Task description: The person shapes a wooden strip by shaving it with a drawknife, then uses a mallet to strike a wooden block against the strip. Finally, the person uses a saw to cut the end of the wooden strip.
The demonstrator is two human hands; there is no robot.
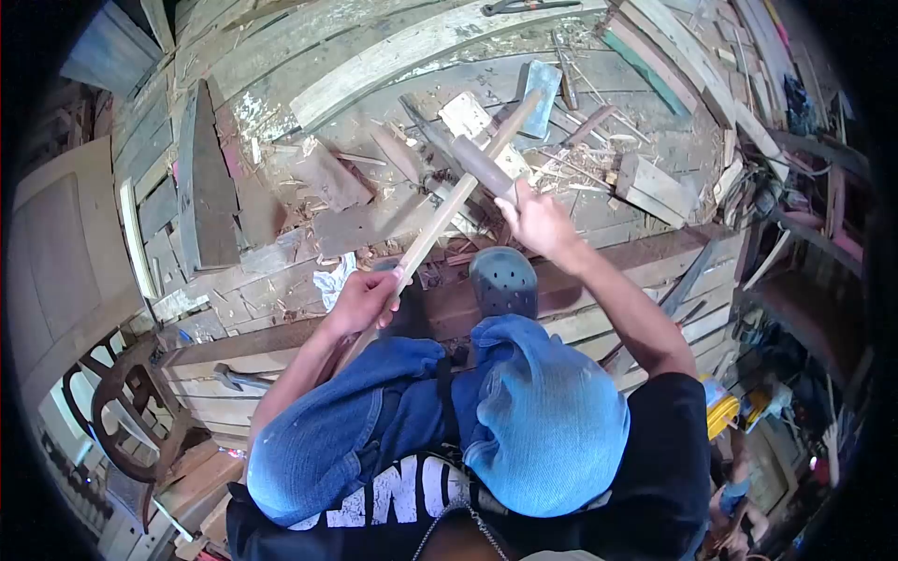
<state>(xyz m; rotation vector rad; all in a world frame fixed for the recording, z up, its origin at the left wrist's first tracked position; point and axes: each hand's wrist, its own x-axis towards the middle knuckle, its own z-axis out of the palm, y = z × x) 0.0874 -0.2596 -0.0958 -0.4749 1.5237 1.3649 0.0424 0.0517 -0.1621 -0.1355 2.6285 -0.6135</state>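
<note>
Workshop floor of rough planks (281, 271), littered with chips and offcuts; seen from above, over the person's own knees

1. Pale wooden stick (440, 220): long, straight, light, freshly worked in colour. It runs on a slant from lower left of centre to upper centre of the frame, its far end among the shavings. It looks propped this way so that the upper stretch lies open to work.
2. Left hand (365, 301), left of centre: closed round the lower part of the pale wooden stick, apparently to steady it and set its angle.
3. Right hand (538, 224), right of centre, well apart from the other: clamped on a brown handle (482, 164), dark and round, that crosses over the stick. What head it carries cannot be told.
4. Grey blade (541, 89), upper centre: hatchet-like, just beside the stick's far end. Whether it belongs to the brown handle is unclear.
5. Blue perforated shoe (503, 280), centre: planted on a dark beam (655, 252), seemingly as a brace.
6. Jeans (543, 411), lower centre: raised knees, the nearer one faded pale.
7. Wood block (655, 187), upper right: loose.
8. Chair frame (122, 411), lower left: dark, curved
</note>
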